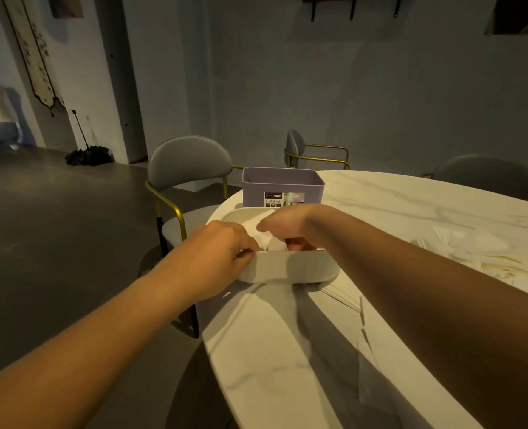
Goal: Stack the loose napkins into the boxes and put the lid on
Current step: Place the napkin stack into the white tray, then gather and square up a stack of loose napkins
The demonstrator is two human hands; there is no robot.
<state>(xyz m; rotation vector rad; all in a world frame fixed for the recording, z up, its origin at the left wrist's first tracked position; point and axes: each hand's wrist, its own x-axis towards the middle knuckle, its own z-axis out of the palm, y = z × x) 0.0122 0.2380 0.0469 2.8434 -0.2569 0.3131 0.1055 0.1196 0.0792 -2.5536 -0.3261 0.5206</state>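
Of the 2 boxes, the cream box (287,267) that my left grip (222,247) holds is off-white, its near wall ribbed with fine upright lines. The napkins (270,241) inside it are plain white. The lilac box (282,182) behind carries a label (282,199) that is part black, part pale. My desk (411,209) is white marble with thin grey veins, and the loose napkins (479,255) on it are pale cream. The chair (188,162) is grey with a gold frame. The floor (55,227) is dull grey, the wall (380,88) blue-grey and the umbrella (87,156) black.

The pale marbled bench (272,351) carries a white box (287,267), a lilac box (256,187) just behind it, and loose napkins (473,252) to the right.
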